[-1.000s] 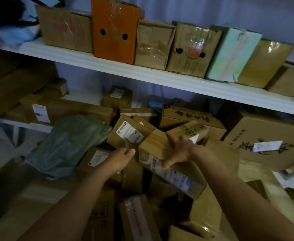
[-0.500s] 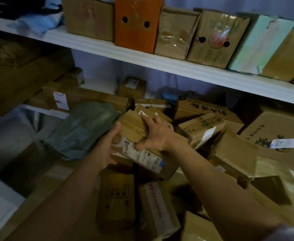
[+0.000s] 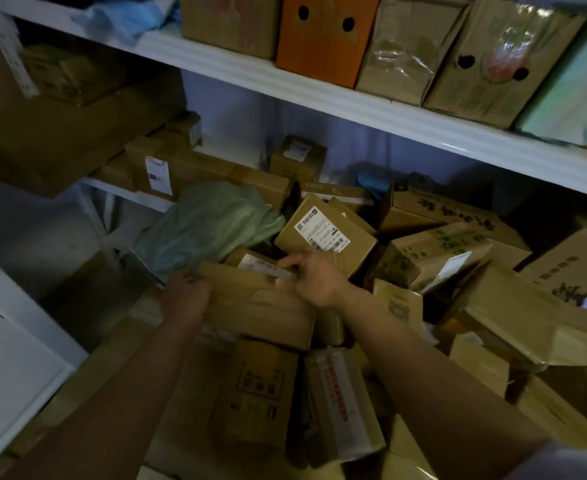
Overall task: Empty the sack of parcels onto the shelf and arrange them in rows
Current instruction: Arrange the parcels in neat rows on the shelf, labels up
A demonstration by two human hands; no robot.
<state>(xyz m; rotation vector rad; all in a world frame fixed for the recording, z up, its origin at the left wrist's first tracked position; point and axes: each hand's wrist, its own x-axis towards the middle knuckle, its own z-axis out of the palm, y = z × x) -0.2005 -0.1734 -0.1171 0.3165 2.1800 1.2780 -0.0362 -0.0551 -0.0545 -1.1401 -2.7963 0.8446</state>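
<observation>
Both hands are gripping one long brown parcel (image 3: 257,303) lying across the heap on the lower shelf (image 3: 129,197). The left hand (image 3: 186,294) is curling over its near-left corner, and the right hand (image 3: 314,278) is pinching its far edge beside a white label. The light is dim, so the left fingers appear to be wrapping the edge rather than merely resting on it.

The green sack (image 3: 209,225) is lying slack just behind the left hand, seemingly emptied already. Loose parcels are crowding the shelf in no order: a labelled box (image 3: 323,233) is tilting just above the right hand, and a taped box (image 3: 337,400) is leaning near the front.

The risk is in the pile itself. The held parcel is resting on others, so dragging it sideways could be nudging the tilted neighbours into sliding forward off the shelf's front. A grip at opposite corners may also let the long parcel twist or sag.
</observation>
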